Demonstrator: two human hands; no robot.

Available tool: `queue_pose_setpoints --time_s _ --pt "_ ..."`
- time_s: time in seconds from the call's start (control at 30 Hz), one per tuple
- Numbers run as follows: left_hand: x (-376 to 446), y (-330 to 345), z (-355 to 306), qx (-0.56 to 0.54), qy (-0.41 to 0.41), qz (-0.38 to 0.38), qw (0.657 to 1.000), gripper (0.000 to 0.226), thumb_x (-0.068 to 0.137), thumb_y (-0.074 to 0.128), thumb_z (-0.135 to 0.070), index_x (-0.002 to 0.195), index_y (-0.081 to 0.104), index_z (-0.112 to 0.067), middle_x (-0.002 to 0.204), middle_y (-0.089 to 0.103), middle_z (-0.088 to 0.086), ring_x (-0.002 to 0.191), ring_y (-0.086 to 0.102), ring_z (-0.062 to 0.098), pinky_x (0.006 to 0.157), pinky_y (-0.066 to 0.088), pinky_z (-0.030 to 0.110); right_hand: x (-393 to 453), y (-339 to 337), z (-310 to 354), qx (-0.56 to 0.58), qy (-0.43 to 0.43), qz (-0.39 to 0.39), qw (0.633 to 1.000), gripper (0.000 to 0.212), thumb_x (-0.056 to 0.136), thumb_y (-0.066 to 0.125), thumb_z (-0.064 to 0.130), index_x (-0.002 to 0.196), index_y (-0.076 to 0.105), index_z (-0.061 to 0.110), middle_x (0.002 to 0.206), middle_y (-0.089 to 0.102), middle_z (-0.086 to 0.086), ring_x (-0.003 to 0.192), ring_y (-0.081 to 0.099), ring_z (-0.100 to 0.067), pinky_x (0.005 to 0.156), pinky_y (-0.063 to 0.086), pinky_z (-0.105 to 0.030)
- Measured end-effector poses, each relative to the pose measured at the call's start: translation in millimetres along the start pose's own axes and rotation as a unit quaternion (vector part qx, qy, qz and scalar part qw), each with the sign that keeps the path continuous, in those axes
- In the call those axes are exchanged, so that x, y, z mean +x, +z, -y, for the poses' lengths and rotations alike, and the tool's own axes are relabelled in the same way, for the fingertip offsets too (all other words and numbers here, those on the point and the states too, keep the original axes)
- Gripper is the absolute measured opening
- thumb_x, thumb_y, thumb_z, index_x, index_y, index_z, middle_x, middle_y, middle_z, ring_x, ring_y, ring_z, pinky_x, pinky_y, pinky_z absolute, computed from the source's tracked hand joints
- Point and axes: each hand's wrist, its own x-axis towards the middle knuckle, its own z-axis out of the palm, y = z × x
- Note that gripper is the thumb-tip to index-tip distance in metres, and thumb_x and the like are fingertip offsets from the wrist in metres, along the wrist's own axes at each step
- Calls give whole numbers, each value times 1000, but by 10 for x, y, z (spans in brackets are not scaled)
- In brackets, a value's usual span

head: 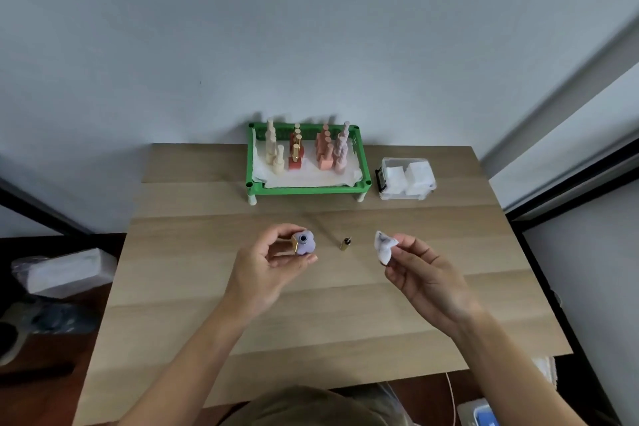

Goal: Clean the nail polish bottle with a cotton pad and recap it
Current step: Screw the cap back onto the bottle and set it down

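Observation:
My left hand (273, 261) grips a lilac, flower-shaped nail polish bottle (304, 243) above the wooden table (193, 287). The bottle is uncapped and its dark opening faces the camera. Between thumb and fingers of my right hand (420, 273) is pinched a folded white cotton pad (384, 244) with grey-purple stains. The pad is held apart from the bottle, to its right. Between the two hands the gold cap with its brush (345, 243) lies on the table.
A green rack (307, 188) with several cream, red, peach and pink polish bottles stands at the table's back. Right of it is a clear box of white cotton pads (406, 180). A wall is behind; clutter lies on the floor at left.

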Motion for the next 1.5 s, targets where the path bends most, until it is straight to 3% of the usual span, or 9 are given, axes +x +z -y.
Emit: queue_pose_setpoints --time_s 0.07,0.27,0.47,0.6,0.77,0.93,1.1,1.3,1.5 --pt "13 7 239 53 -32 -2 998 51 77 92 -8 99 73 -50 102 78 -20 92 78 3 83 60 16 116 -165 -116 -11 16 -16 1000 20 82 71 4 100 76 10 99 76 -7 80 72 -12 72 61 -24" --pt "13 65 755 152 -118 8 981 46 77 92 -19 97 71 -55 99 73 -32 68 69 -2 71 52 9 473 -663 -396 -45 54 -56 996 16 89 67 -1 97 77 8 94 78 -5 78 73 -10 72 61 -20" --pt "31 203 1086 179 -152 16 972 46 79 89 -7 94 69 -46 91 74 -33 78 70 -10 73 49 4 790 -1207 -579 -119 74 -82 987 21 97 59 -9 101 75 4 99 81 -5 89 77 -11 78 61 -18" --pt "111 284 1259 185 -152 -8 971 55 76 88 -1 86 68 -52 98 74 -16 86 70 -12 75 49 1 929 -1494 -586 -185 82 -93 975 18 94 65 -7 98 77 6 99 82 -9 93 78 -15 81 60 -19" --pt "212 324 1451 173 -158 -16 972 68 78 84 6 82 69 -61 97 70 -25 87 71 -5 79 55 10 1043 -1627 -511 -254 79 -96 959 15 91 70 -5 94 78 7 94 82 -10 88 79 -17 78 60 -17" --pt "277 363 1528 190 -158 -20 969 65 79 86 0 85 68 -62 99 69 -30 87 70 -8 78 53 7 1175 -1698 -513 -296 67 -105 947 15 91 70 -6 105 74 -7 103 80 -19 96 78 -24 87 63 -25" --pt "315 414 1566 196 -168 -24 966 53 76 88 2 89 69 -47 99 71 -12 80 68 -8 80 56 23 1266 -1784 -538 -316 62 -143 936 11 88 75 -3 99 75 1 99 78 -19 85 77 -23 81 65 -26" --pt "340 465 1564 221 -169 -12 961 44 75 85 5 87 70 -35 91 68 -31 78 64 -7 71 49 8 1294 -1847 -548 -423 39 -145 894 10 88 77 6 91 77 15 79 80 -2 74 76 -17 76 62 -28" --pt "334 473 1606 238 -160 -17 958 33 75 86 7 98 75 -14 94 66 -16 79 63 -8 74 48 6 1284 -1845 -537 -426 26 -150 892 12 92 72 3 91 75 15 79 79 -2 75 76 -18 72 64 -25"
